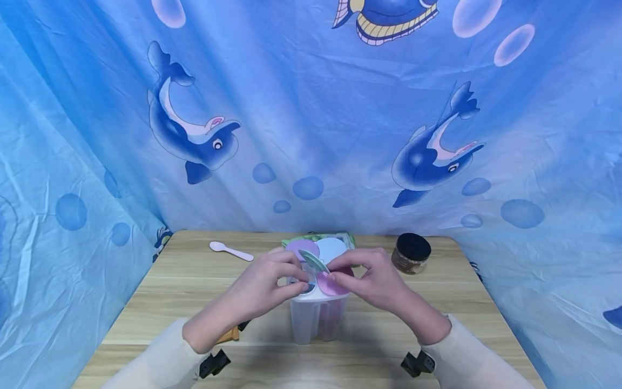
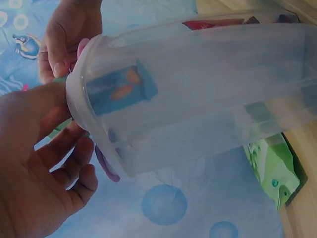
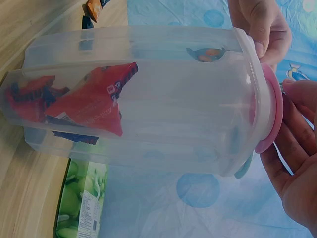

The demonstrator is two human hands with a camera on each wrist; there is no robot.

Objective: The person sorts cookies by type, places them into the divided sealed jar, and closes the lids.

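A clear plastic storage box (image 1: 302, 320) with a white top and coloured flip lids stands mid-table. My left hand (image 1: 269, 281) pinches a small blue snack packet (image 2: 116, 90) at an uncovered opening in the top. Most of that packet hangs inside the box, just below the rim. With thumb and forefinger, my right hand (image 1: 373, 278) holds the green lid (image 1: 313, 260) tilted up above this opening. The pink lid (image 1: 332, 285) lies down over the neighbouring compartment, where red snack packets (image 3: 94, 101) sit at the bottom. Purple (image 1: 302, 249) and pale blue lids (image 1: 331, 249) are at the back.
Behind the box lies a green printed package (image 3: 84, 198). A pale pink spoon (image 1: 232, 251) rests at the back left, and a black-lidded jar (image 1: 411, 254) stands at the back right. Beside my left forearm is an orange packet (image 1: 229, 335). A blue dolphin curtain (image 1: 311, 135) hangs behind the table.
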